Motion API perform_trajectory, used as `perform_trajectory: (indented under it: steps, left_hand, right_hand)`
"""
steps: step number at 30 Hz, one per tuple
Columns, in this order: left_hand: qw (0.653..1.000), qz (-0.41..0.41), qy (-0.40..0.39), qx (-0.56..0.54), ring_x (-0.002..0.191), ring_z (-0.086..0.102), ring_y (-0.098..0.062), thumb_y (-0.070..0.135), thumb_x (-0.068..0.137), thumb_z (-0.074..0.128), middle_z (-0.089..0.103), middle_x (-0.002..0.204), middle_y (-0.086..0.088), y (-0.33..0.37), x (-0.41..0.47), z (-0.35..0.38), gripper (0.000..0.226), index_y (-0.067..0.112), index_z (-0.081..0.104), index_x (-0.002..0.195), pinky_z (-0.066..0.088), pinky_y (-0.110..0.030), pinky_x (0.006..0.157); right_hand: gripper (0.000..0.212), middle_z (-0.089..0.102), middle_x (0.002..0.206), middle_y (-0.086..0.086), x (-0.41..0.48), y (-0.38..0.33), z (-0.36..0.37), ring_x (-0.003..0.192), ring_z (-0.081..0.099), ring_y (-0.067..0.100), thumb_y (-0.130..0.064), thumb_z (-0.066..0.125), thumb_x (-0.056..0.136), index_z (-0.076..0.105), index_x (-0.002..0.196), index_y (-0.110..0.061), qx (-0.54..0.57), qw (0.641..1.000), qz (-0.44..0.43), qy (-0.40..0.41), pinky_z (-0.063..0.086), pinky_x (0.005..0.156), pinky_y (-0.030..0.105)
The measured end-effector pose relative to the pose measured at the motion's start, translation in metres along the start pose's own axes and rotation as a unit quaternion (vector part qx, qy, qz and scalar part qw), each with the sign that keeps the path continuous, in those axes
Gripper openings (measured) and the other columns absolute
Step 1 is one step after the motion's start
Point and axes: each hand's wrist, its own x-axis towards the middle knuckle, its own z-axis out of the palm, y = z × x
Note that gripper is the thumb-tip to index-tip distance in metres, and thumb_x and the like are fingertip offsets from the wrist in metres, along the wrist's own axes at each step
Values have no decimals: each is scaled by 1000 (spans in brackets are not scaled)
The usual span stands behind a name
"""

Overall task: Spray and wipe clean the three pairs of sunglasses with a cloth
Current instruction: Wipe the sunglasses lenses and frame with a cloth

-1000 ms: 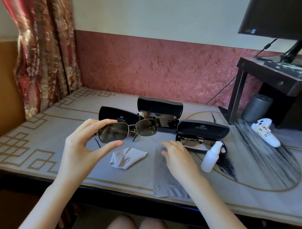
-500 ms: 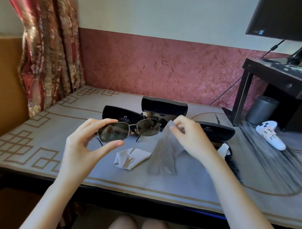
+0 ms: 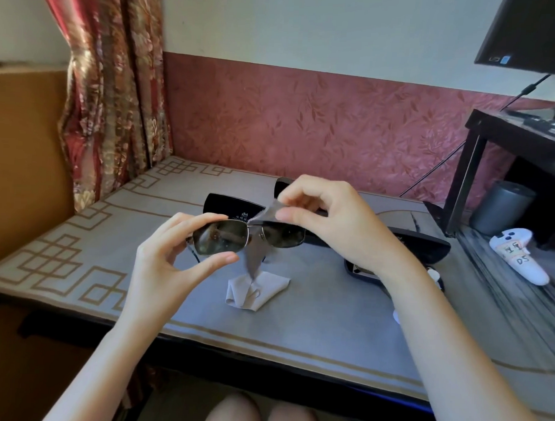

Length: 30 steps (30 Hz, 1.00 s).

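Observation:
My left hand pinches a pair of metal-framed sunglasses by the left lens rim, holding it above the table. My right hand pinches a thin grey cloth at the top of the right lens; the cloth hangs down past the bridge. A second, folded cloth lies on the table below. Three open black cases stand behind: left case, middle case mostly hidden by my right hand, right case with sunglasses partly hidden by my wrist. The spray bottle peeks out behind my right forearm.
A grey patterned mat covers the table. At the right lie a white controller and a grey cylinder beneath a black stand carrying a monitor. A curtain hangs at the back left.
My right hand lifted the grey cloth off the table and brought it up to the right lens of the sunglasses. My left hand kept holding the sunglasses in about the same place.

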Motion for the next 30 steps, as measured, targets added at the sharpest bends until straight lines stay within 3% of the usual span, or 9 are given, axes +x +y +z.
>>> perform_trajectory:
  steps: [6, 10, 12, 15, 17, 19, 21, 26, 30]
  left_hand:
    - [1000, 1, -8, -3, 89, 60, -19, 53, 73, 74, 63, 93, 9, 2, 1, 3, 40, 48, 63, 111, 49, -45, 78]
    - [1000, 0, -16, -7, 90, 60, -19, 45, 72, 75, 63, 93, 9, 3, 2, 4, 41, 47, 64, 112, 49, -48, 78]
    - [1000, 3, -19, -9, 90, 60, -22, 44, 72, 75, 63, 93, 8, 3, 3, 2, 41, 47, 64, 111, 48, -50, 77]
    - [999, 4, -31, -11, 89, 59, -23, 43, 71, 76, 63, 94, 6, 3, 5, 0, 42, 48, 64, 111, 48, -45, 78]
    - [999, 12, -37, -7, 90, 59, -18, 43, 71, 76, 63, 95, 8, 3, 6, -1, 43, 48, 64, 112, 47, -34, 80]
    - [999, 16, -38, -1, 91, 59, -18, 42, 71, 77, 64, 95, 10, 4, 7, -1, 43, 45, 64, 112, 46, -29, 81]
    - [999, 20, -37, 3, 91, 60, -15, 41, 71, 77, 64, 95, 13, 5, 8, 0, 43, 43, 64, 111, 46, -28, 82]
    - [999, 19, -29, -10, 89, 59, -18, 40, 70, 78, 63, 93, 9, 5, 10, 1, 42, 45, 65, 110, 48, -34, 81]
    - [999, 20, -26, -21, 91, 59, -15, 40, 72, 76, 63, 95, 13, 8, 12, 4, 40, 47, 64, 109, 48, -29, 81]
  right_hand:
    - [15, 63, 82, -7, -16, 7, -13, 76, 52, 6, -15, 73, 84, 67, 78, -28, 3, 998, 7, -62, 41, 76, 17]
    - [4, 63, 85, -4, -23, 13, -15, 90, 49, 10, -30, 76, 81, 73, 79, -29, -23, 994, 7, -108, 37, 87, 19]
    - [13, 62, 100, -11, -20, 16, -14, 104, 49, 8, -41, 68, 84, 73, 93, -33, -29, 996, -8, -79, 33, 96, 15]
    - [44, 57, 129, -21, -8, 14, -10, 129, 42, -4, -48, 62, 88, 54, 130, -37, -23, 997, 20, -70, 30, 110, 21]
    - [49, 63, 124, -20, 2, 12, -4, 121, 50, -9, -41, 72, 82, 57, 128, -35, -28, 985, 72, -151, 37, 105, 22]
    - [31, 71, 98, -9, 8, 13, 1, 90, 65, 3, -29, 82, 75, 69, 102, -22, -39, 971, 107, -208, 50, 80, 27]
    - [23, 62, 71, 0, 10, 13, 3, 63, 56, 12, -22, 85, 72, 63, 74, -15, -23, 971, 115, -210, 41, 59, 32]
    - [32, 45, 54, -5, 7, 15, -2, 50, 41, 8, -27, 81, 76, 57, 57, -20, 33, 979, 103, -173, 33, 47, 23]
    - [64, 42, 65, 8, 8, 18, -1, 62, 39, 17, -48, 58, 86, 53, 77, 15, 69, 985, 79, -136, 31, 56, 26]
